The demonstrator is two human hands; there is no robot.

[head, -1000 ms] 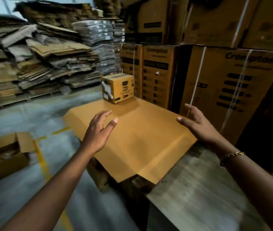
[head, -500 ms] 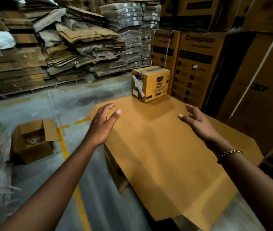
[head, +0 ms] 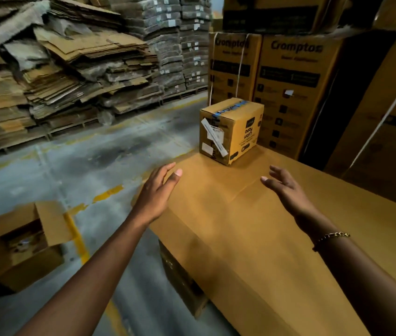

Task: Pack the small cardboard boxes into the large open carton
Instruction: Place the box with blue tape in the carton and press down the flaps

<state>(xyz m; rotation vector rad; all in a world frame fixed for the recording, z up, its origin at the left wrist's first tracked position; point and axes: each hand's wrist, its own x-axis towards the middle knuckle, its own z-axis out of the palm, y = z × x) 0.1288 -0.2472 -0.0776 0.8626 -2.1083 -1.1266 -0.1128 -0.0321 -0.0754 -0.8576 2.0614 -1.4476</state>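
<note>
On cardboard sheet (head: 252,238) | small box (head: 230,129) marked "baby wash" | behind: Crompton cartons (head: 289,76)

Single head-worn wide view, facing forward and down, close over both outstretched arms, warehouse floor beyond

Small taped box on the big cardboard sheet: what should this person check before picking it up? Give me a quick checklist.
1. Hands free: left hand and right hand open, holding nothing: ok.
2. Hands on the small box: both short of it, not touching: not ok.
3. Box sealed: blue tape across its top: ok.
4. Box stands upright on the cardboard sheet: ok.
5. Top of the open carton on the floor is unobstructed: ok.
6. Room inside it: cannot tell.
</note>
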